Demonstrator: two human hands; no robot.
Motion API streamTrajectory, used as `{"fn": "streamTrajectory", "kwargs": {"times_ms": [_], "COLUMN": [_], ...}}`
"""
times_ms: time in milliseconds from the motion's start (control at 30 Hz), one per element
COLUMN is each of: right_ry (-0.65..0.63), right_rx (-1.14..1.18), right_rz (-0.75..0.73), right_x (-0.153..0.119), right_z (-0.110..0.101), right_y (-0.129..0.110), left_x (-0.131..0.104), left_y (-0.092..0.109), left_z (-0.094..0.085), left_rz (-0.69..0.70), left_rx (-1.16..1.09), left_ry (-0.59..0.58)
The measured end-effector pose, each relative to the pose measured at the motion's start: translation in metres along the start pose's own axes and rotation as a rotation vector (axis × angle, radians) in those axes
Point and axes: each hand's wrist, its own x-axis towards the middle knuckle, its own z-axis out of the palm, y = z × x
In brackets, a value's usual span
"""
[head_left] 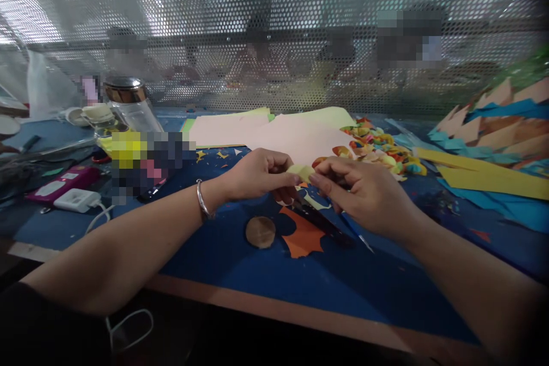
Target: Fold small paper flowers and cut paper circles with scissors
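While the left hand (262, 174) pinches one end of some pale yellow paper (302, 171) mid-frame, the right hand (366, 191) has got the other, orange scrap (303, 235) lower down.

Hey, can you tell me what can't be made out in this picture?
- Head view: both ends of the pale yellow piece, covered by the fingers of the left hand and right hand.
- Head view: what the long dark object is; too dark and blurred.
- Head view: details behind the perforated screen, veiled by its mesh.
- Head view: the rest of the layered paper, cut off by the right edge.
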Motion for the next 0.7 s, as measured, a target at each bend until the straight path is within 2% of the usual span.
{"fn": "streamTrajectory", "kwargs": {"times_ms": [133,333,700], "right_ry": [-0.008,-0.015,0.014], "right_rx": [0.077,0.110,0.093], "right_rz": [0.039,0.018,0.064], "right_x": [-0.001,0.001,0.000], "right_z": [0.002,0.001,-0.001], "right_y": [0.002,0.000,0.004], "left_x": [0.001,0.001,0.002], "left_y": [-0.001,-0.006,0.000], "left_z": [-0.001,0.009,0.006], "left_rz": [0.040,0.095,0.052], "left_rx": [-0.013,0.017,-0.001], "left_ry": [0.002,0.032,0.073]}}
